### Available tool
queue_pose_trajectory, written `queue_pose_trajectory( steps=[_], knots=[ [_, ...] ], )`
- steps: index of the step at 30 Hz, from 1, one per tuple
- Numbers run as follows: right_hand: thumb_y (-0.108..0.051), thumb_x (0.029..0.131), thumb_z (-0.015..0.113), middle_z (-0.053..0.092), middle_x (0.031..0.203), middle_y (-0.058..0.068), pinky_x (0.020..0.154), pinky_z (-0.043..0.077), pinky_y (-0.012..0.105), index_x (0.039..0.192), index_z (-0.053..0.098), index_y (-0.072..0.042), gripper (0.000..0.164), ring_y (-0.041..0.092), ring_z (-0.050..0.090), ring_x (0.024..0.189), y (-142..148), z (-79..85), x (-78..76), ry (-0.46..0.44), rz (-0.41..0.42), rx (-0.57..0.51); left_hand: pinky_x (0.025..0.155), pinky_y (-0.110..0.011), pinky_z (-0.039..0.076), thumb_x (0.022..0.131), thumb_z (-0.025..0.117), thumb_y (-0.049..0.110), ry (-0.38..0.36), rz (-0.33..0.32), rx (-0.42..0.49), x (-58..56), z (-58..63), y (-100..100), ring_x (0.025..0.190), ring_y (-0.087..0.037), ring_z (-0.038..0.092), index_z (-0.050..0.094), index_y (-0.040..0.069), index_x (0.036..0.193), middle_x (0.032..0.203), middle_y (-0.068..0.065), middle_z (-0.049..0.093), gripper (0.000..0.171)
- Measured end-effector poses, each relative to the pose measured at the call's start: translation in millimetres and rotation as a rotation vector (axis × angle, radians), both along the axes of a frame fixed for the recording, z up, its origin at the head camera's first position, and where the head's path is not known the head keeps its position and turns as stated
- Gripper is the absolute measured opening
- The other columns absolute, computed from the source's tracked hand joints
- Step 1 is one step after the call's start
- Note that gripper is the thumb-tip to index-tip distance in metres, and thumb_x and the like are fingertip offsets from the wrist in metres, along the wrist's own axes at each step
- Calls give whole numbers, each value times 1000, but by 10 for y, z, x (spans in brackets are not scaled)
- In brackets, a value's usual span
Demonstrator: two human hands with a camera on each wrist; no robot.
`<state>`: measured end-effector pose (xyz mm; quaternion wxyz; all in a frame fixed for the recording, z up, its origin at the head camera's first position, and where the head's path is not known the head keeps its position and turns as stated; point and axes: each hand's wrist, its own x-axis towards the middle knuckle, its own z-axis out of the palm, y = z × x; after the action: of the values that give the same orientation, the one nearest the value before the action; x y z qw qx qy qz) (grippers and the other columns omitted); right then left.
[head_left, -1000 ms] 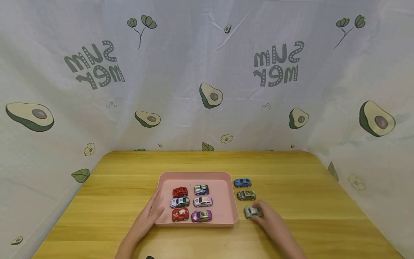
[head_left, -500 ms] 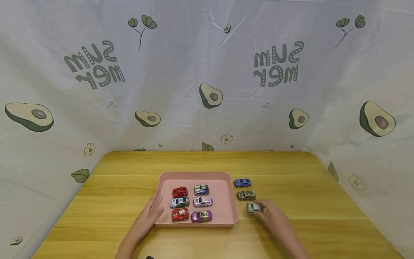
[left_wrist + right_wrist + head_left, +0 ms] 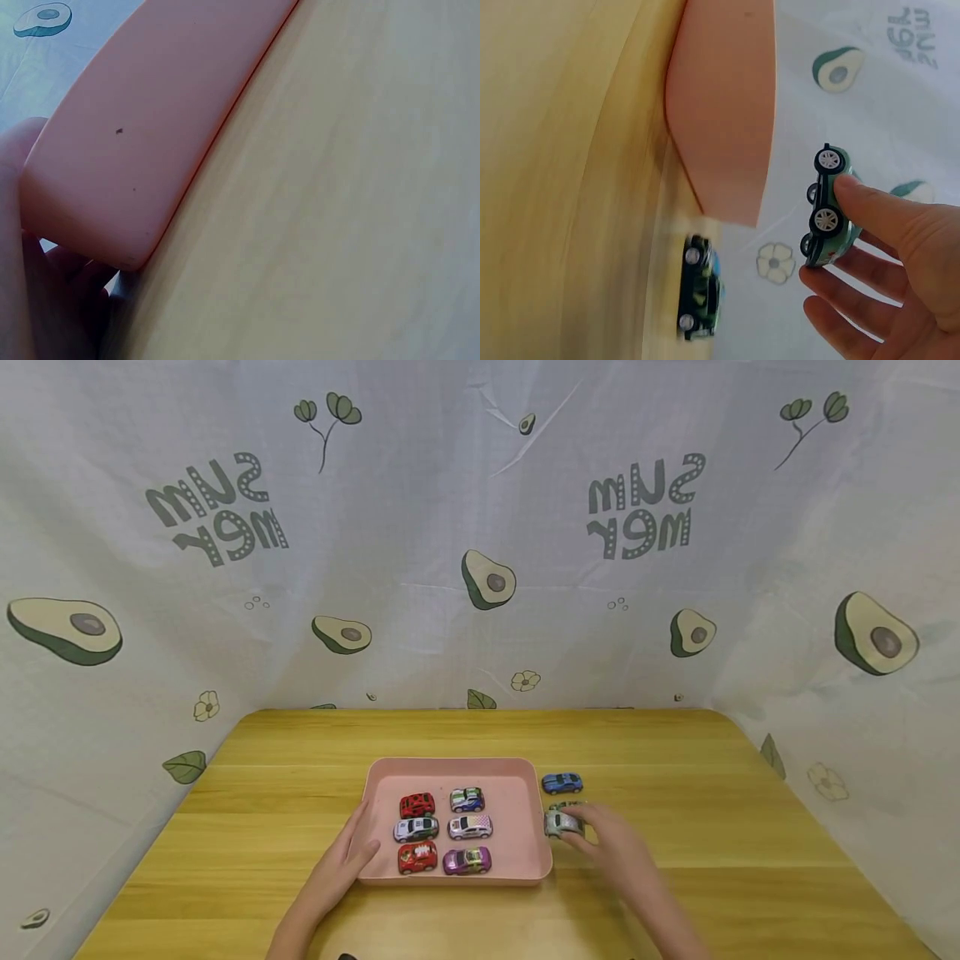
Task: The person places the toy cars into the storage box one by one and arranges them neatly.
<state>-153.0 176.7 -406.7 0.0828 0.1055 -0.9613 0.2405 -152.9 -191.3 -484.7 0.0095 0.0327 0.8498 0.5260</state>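
My right hand (image 3: pixel 617 847) pinches a small grey-green toy car (image 3: pixel 559 823) between thumb and fingers. In the right wrist view that toy car (image 3: pixel 826 206) is lifted off the table, wheels showing, higher than the tray's side. It is just outside the right rim of a pink tray (image 3: pixel 450 882). My left hand (image 3: pixel 341 864) holds the tray's near left corner, its thumb over the rim and the fingers along the outer wall. Inside the tray, several toy cars stand in two columns, among them a purple one (image 3: pixel 467 861) and a red one (image 3: pixel 417 857).
Right of the tray stand a blue toy car (image 3: pixel 562 783) and a camouflage one (image 3: pixel 699 289), mostly covered by the held car in the head view. The wooden table (image 3: pixel 300 739) ends at a patterned cloth backdrop (image 3: pixel 405 527).
My right hand has raised the grey-green car off the table and brought it left and forward to the tray's right rim. The left hand and the tray have stayed put.
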Motion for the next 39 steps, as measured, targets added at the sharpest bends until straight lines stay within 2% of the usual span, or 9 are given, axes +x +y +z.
queue_pose_trajectory(
  steps=[5, 9, 15, 21, 30, 39],
  knots=[
    [-26, 76, 70, 65, 102, 0, 78, 53, 38, 105, 65, -13, 32, 19, 63, 95, -193, -4, -16, 9, 22, 50, 110, -60, 13, 92, 49, 35, -1, 3, -5, 1, -3, 2, 138, -38, 15, 19, 21, 146, 152, -14, 17, 63],
    [-30, 74, 72, 66, 97, -3, 75, 53, 37, 102, 66, -16, 31, 18, 64, 88, -325, -62, -28, 38, 30, 110, 109, -60, 14, 92, 50, 34, 19, 7, -17, -3, -17, 0, 138, -38, 16, 20, 21, 146, 151, -15, 19, 63],
    [-32, 70, 73, 68, 93, -5, 87, 47, 41, 94, 67, -18, 29, 16, 63, 87, -431, -199, -50, 108, 79, 182, 109, -60, 15, 92, 50, 34, 26, 8, -20, -12, -25, 4, 137, -39, 17, 19, 20, 146, 151, -15, 19, 63],
    [-33, 68, 74, 69, 91, -6, 92, 42, 45, 90, 67, -19, 27, 13, 62, 92, -462, -269, -72, 95, 113, 216, 109, -60, 14, 92, 50, 34, 20, 4, -8, -10, -23, 0, 138, -38, 16, 19, 20, 146, 152, -14, 18, 64],
    [-33, 66, 76, 69, 90, -4, 92, 39, 47, 89, 68, -19, 28, 17, 59, 91, -480, -264, -87, 47, 149, 275, 109, -60, 14, 91, 50, 36, 9, 7, -15, -1, -12, 7, 138, -38, 16, 20, 21, 146, 152, -14, 18, 64],
    [-32, 67, 76, 67, 92, -2, 94, 36, 51, 89, 67, -18, 27, 20, 57, 94, -492, -247, -106, -4, 179, 282, 109, -60, 14, 92, 50, 36, 4, 4, -1, 3, -1, -3, 138, -38, 15, 20, 21, 146, 152, -14, 18, 64]
  ],
)
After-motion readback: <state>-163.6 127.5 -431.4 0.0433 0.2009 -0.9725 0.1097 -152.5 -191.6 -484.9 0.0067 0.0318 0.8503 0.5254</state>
